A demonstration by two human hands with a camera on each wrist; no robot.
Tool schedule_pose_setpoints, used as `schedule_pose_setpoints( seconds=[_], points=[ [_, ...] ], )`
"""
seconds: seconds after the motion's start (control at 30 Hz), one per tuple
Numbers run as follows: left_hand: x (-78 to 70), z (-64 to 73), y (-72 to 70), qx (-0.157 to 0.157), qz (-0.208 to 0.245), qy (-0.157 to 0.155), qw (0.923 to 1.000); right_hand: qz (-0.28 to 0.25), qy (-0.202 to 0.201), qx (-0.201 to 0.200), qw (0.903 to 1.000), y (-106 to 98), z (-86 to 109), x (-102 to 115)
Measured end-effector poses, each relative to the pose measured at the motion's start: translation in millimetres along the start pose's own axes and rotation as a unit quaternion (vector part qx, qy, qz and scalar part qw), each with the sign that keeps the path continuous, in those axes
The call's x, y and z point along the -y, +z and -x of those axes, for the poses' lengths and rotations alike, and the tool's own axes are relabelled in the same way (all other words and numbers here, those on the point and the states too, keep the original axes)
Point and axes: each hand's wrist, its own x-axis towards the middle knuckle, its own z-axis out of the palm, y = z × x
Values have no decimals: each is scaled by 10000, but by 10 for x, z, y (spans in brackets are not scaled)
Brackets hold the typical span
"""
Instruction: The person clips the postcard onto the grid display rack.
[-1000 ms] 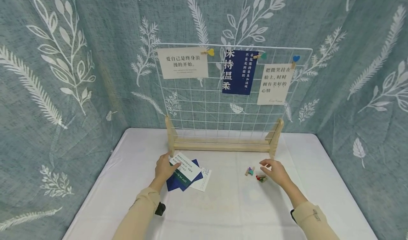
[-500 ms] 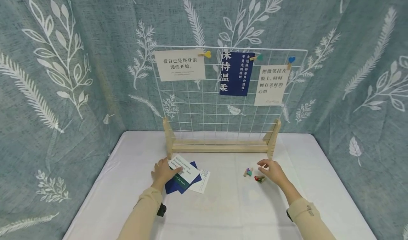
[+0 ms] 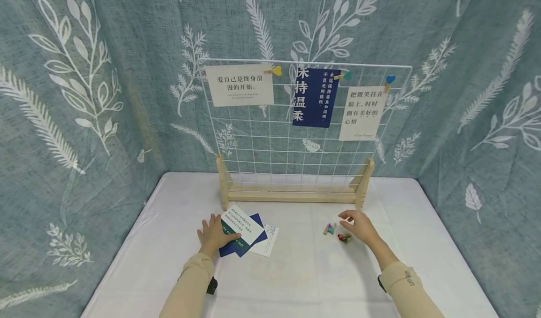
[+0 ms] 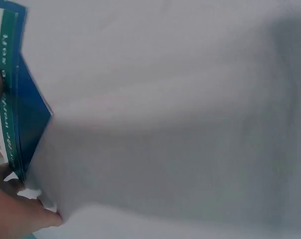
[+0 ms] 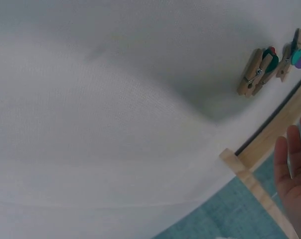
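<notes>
Below the wire rack [image 3: 291,196], a card pile [image 3: 248,236] lies left of center, where the left hand [image 3: 213,236] spreads its fingers and lays a thumb on the top card [image 3: 242,223]; the right hand [image 3: 359,226], empty, thumb and forefinger slightly apart, hovers near clothespins [image 3: 344,238] right of center. Drawing off one card cleanly likely calls for an edge pinch, the blue cards [image 3: 230,249] left lying. The right-wrist view's upper right reveals pin springs, indistinct from the head.

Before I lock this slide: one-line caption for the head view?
Left hand on overlapping cards, right hand near clothespins, three clipped cards on the wire grid behind.
</notes>
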Motion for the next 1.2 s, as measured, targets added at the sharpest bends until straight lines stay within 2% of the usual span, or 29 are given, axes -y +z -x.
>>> schedule_pose_setpoints(
  seconds=[0.33,0.5,0.67,0.87,1.2],
  points=[
    [-45,116,-20,-111,143,34,9998,11,-36,31,10000,-27,9,-13],
    [-58,152,-44,-150,113,23,9998,9,-66,182,9998,-5,-17,-8],
    [-80,144,-78,-160,99,35,9998,124,-53,227,9997,-17,-54,9],
    [-64,117,-52,-160,53,-8,9999,262,-36,301,9992,1,-87,-18],
    [-18,96,29,-442,85,19,9990,231,172,468,9985,100,-114,-58]
  ],
)
